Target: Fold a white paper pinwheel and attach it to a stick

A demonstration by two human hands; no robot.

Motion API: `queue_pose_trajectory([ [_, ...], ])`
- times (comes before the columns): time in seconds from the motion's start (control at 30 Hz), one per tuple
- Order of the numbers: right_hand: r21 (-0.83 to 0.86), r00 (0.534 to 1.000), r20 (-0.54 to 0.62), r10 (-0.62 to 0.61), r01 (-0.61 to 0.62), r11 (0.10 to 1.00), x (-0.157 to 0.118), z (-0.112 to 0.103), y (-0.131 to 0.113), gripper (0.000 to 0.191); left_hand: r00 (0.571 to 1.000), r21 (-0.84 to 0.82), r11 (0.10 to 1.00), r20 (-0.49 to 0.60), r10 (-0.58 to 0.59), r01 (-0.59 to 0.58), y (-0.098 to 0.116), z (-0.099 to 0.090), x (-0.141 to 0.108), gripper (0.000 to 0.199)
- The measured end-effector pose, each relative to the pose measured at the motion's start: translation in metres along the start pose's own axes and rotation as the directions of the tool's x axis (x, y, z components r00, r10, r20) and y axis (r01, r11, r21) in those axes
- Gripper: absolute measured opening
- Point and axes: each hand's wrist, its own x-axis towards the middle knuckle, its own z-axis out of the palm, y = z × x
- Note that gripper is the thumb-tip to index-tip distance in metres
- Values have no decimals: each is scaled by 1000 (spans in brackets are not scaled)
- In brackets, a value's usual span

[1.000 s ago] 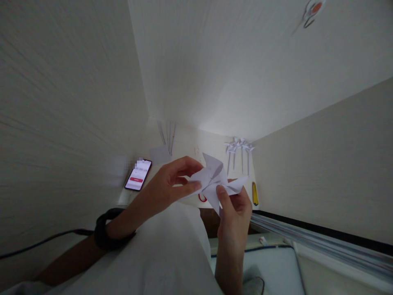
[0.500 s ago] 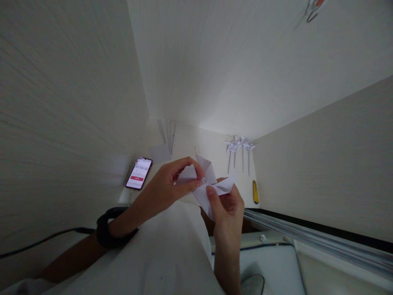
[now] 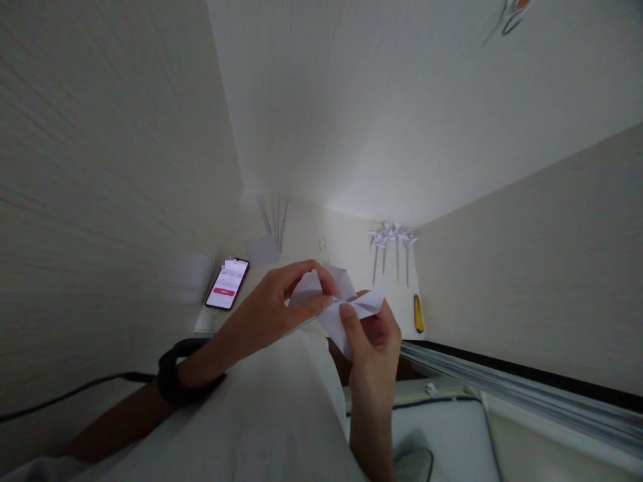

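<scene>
A white paper pinwheel [image 3: 334, 321] with folded blades is held between my two hands, above the near edge of the table. My left hand [image 3: 281, 294] pinches it near its centre from the left, thumb and index finger together. From the right, my right hand [image 3: 372, 335] grips it with the thumb pressed close to the centre and the other fingers behind the paper. Whether a small pin sits at the centre cannot be made out.
On the white table [image 3: 311, 227] lie a lit phone [image 3: 228, 284] at the left, thin sticks [image 3: 275, 224] beside a paper sheet [image 3: 262, 250], several finished pinwheels on sticks [image 3: 392, 235] at the back right, and a yellow cutter [image 3: 418, 314] near the right edge. Walls rise around the table.
The pinwheel and both hands have shifted very slightly down and to the right. Both hands keep their hold.
</scene>
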Motion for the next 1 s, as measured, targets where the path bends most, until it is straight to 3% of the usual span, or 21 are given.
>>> queue_pose_trajectory([
  [0.27, 13, 1000, -13, 16, -16, 1000, 1, 0, -1, 18, 1000, -5, 1000, 4, -19, 19, 2, 0, 0, 8],
  [0.6, 11, 998, -53, -13, 14, 1000, 2, 2, -4, 18, 996, -276, 957, 16, -83, 84, 4, 0, -3, 43],
  [0.77, 26, 999, -50, -8, 9, 1000, 3, 2, -5, 18, 999, -467, 884, 46, -21, 40, 1, 1, -2, 58],
  [1.0, 16, 999, -44, -24, 25, 1000, 5, 1, -3, 18, 989, -249, 966, 106, 99, -70, -3, -2, 0, 19],
])
